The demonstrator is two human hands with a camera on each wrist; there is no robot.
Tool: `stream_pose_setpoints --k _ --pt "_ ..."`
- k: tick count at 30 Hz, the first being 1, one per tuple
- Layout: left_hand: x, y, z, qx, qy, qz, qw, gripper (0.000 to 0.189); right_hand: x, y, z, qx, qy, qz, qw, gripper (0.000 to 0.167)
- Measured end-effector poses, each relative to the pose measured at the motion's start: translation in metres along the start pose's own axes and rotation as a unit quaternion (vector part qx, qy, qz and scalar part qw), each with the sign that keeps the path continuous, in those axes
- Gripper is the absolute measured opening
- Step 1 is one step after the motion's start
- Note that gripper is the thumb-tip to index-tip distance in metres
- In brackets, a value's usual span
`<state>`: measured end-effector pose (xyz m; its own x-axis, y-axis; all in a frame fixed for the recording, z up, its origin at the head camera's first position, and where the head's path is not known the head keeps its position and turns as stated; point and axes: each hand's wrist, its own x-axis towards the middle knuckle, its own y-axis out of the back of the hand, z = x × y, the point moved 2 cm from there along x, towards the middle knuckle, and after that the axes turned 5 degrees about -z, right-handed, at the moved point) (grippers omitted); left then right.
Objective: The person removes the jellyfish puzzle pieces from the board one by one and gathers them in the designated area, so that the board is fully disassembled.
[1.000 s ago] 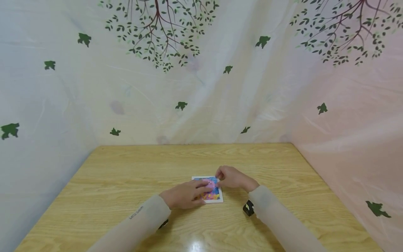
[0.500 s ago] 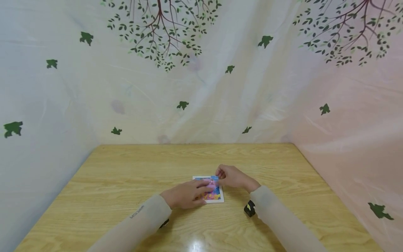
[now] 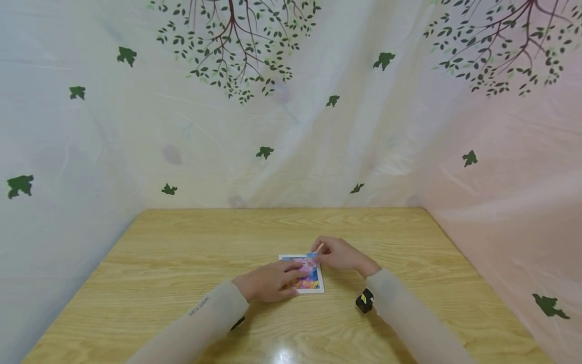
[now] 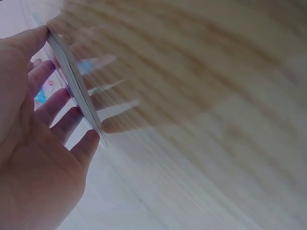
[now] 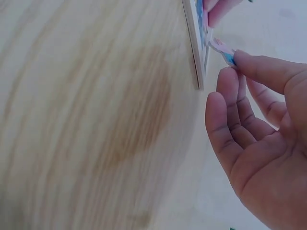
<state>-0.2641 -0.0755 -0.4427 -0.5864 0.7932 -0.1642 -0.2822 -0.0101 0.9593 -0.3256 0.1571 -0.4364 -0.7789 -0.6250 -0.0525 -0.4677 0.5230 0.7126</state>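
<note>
A small jigsaw puzzle (image 3: 314, 284) with a white border and a pink, blue and yellow picture lies on the table. My left hand (image 3: 268, 281) rests across its left part with fingers stretched out, hiding much of the picture. In the left wrist view the fingertips and thumb of my left hand (image 4: 53, 110) meet the puzzle's edge (image 4: 79, 86). At the top right corner my right hand (image 3: 338, 254) pinches a blue puzzle piece. The right wrist view shows this puzzle piece (image 5: 224, 51) tilted, raised from the board, between thumb and fingertips of my right hand (image 5: 261, 120).
The wooden table (image 3: 204, 237) reaches back to a pale curtain (image 3: 218, 151) printed with trees and green birds, which also hangs along both sides. Black wrist cameras are strapped under both sleeves, the right camera (image 3: 364, 301) showing more fully.
My right hand has shifted slightly right and lifted the blue puzzle piece at an angle from the top right corner. My left hand has stayed on the puzzle.
</note>
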Motion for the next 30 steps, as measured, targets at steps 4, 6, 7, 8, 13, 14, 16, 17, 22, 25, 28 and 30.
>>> stream_pose_setpoints --k 4,6,7,8,13,14,16,17,22,25,28,30 --pt "-0.001 0.000 0.000 -0.004 0.006 -0.002 1.0000 0.057 -0.007 0.008 0.008 0.014 -0.009 0.006 0.9998 0.014" --pt "-0.002 0.001 0.000 -0.006 0.008 -0.002 0.9999 0.057 -0.012 0.012 0.014 0.026 -0.014 0.002 0.9996 0.014" --pt "-0.002 0.001 0.000 -0.007 0.010 -0.002 0.9999 0.057 -0.014 0.014 0.017 0.033 -0.014 0.000 0.9994 0.014" --pt "-0.002 0.001 0.001 -0.008 0.011 -0.002 0.9999 0.057 -0.017 0.017 0.020 0.041 -0.013 -0.003 0.9991 0.014" --pt "-0.002 0.001 0.001 -0.009 0.011 -0.001 0.9999 0.057 -0.036 0.031 0.038 0.085 -0.027 -0.012 0.9959 0.015" --pt "-0.003 0.001 0.002 -0.010 0.011 0.000 0.9999 0.057 -0.040 0.035 0.042 0.091 -0.032 -0.012 0.9953 0.015" --pt "-0.002 0.001 0.002 -0.009 0.011 -0.001 0.9999 0.057 -0.049 0.041 0.049 0.102 -0.041 -0.009 0.9939 0.016" --pt "-0.002 0.001 0.002 -0.009 0.012 -0.001 0.9999 0.057 -0.053 0.044 0.052 0.107 -0.047 -0.008 0.9931 0.017" --pt "-0.002 0.000 0.002 -0.007 0.018 -0.003 0.9998 0.058 -0.071 0.058 0.062 0.116 -0.059 0.000 0.9915 0.019" --pt "-0.001 -0.001 0.002 -0.011 0.019 -0.003 0.9998 0.058 -0.080 0.064 0.068 0.119 -0.056 -0.001 0.9914 0.020" --pt "-0.001 -0.001 0.002 -0.013 0.015 0.000 0.9998 0.057 -0.087 0.069 0.074 0.123 -0.061 -0.002 0.9906 0.021" --pt "-0.001 0.000 0.003 -0.016 0.012 0.003 0.9998 0.056 -0.092 0.072 0.079 0.124 -0.069 0.000 0.9898 0.022"
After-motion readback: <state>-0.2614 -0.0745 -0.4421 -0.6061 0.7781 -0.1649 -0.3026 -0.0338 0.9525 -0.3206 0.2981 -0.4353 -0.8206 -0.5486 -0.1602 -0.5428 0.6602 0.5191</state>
